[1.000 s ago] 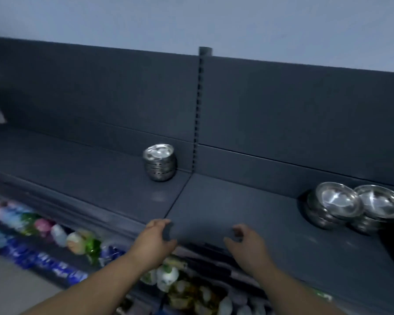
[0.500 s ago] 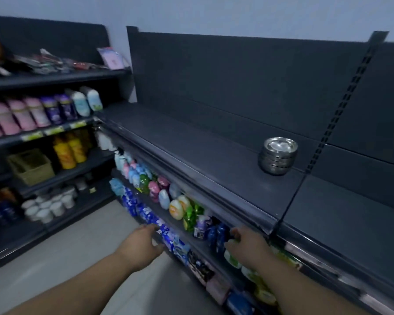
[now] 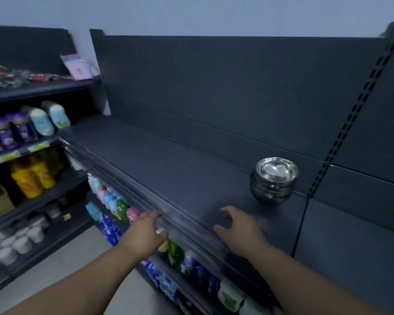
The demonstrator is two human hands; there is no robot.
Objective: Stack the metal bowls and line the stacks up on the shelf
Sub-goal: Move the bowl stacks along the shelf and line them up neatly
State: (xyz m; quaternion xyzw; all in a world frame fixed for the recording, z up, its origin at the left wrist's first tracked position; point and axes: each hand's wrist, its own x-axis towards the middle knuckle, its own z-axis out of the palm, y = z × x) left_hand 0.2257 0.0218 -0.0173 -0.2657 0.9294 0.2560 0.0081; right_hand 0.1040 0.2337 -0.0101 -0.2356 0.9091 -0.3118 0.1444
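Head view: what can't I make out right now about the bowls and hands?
All head view.
- Stack of metal bowls: bowl count, rims blur together.
- Shelf: right end cut off by frame edge.
- Left hand: fingertip contact with shelf lip, motion blur.
- Bottles below: labels too blurred.

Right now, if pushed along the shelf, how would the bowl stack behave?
The bowl stack probably slides easily: polished metal on the smooth shelf. Its small rounded base suggests it may rock or tip. Likely rigid, nested tight.
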